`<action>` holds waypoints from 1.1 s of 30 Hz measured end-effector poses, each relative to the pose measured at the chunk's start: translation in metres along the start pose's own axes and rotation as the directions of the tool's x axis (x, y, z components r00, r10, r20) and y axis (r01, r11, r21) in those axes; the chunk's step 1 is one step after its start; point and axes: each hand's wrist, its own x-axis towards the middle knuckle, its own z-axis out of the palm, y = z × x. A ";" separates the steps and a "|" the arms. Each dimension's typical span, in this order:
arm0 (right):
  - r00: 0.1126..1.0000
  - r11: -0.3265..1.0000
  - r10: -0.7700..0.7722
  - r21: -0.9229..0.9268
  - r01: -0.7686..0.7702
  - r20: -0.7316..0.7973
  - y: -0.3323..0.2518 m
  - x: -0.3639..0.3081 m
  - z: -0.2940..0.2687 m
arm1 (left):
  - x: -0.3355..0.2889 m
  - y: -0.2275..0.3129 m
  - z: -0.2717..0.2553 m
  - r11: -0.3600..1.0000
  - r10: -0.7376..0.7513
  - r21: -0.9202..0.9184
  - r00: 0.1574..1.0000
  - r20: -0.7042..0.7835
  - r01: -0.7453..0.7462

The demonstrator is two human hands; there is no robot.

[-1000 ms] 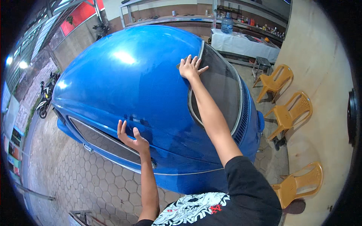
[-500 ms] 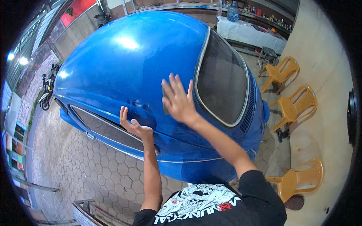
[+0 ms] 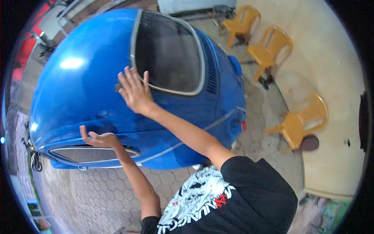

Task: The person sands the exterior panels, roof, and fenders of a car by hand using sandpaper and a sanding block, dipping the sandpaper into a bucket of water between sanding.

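A rounded blue car (image 3: 85, 93) fills the middle and left of the view. My right hand (image 3: 136, 93) lies flat on its body beside the lower corner of the silver-rimmed rear window (image 3: 167, 54). Under that palm is a thin grey-green pad (image 3: 117, 87); only its edge shows past the fingers, so I cannot tell its exact kind. My left hand (image 3: 100, 139) is by the roof edge above the side window (image 3: 89, 154). Its fingers are apart and hold nothing; whether it touches the car I cannot tell.
Yellow plastic chairs, the nearest one (image 3: 300, 123) included, stand along the pale wall (image 3: 331, 70) on the right. Hexagonal paving (image 3: 105, 187) runs beside the car. A motorbike (image 3: 34, 156) stands at the far left, and a white-covered table (image 3: 187, 7) is at the back.
The view has swung to the right, so the car and both hands appear further left. My right hand stays flat on the pad near the rear window; my left hand remains open.
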 end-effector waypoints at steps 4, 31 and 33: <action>0.995 0.989 -0.002 0.144 -0.012 0.100 -0.013 -0.101 -0.011 | 0.010 -0.003 0.000 0.999 -0.009 0.044 0.998 0.056 0.007; 0.651 0.149 0.524 0.694 -0.704 0.548 0.093 -0.169 -0.076 | -0.171 0.109 -0.024 0.531 -0.317 0.061 0.132 0.939 0.845; 0.634 0.134 0.479 0.663 -0.736 0.607 0.097 -0.165 -0.071 | -0.162 0.114 -0.021 0.561 -0.355 0.086 0.145 0.923 0.823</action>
